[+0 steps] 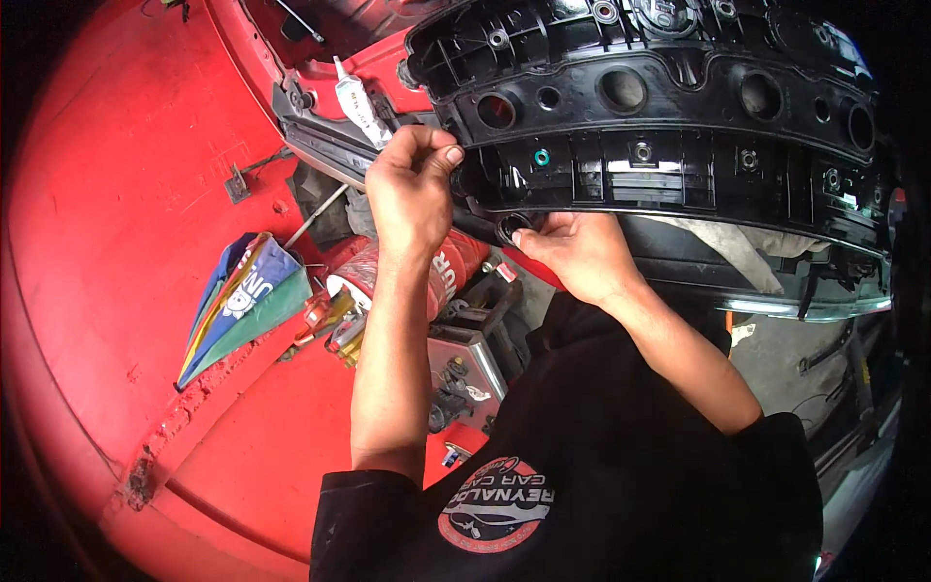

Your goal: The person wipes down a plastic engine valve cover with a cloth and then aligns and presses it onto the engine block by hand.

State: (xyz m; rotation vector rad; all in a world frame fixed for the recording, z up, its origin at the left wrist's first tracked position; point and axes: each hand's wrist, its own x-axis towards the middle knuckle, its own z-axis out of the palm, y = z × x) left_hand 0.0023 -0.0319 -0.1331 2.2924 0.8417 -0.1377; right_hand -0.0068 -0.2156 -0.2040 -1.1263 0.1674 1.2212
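Observation:
A large black engine valve cover fills the upper right, its ribbed inner side with round holes and bolt bosses facing me. At its left end my left hand is closed, thumb and forefinger pinched against the edge; what lies between them is too small to make out. Under the cover's near left corner, my right hand grips a thin black looped strip, which looks like a rubber gasket, between thumb and fingers. One bolt hole on the cover has a green ring.
Beyond my left hand, a white tube with a nozzle rests on the red car body. A folded multicoloured umbrella, a red-and-white bucket and a metal toolbox with parts are lower left. A red panel spans the left.

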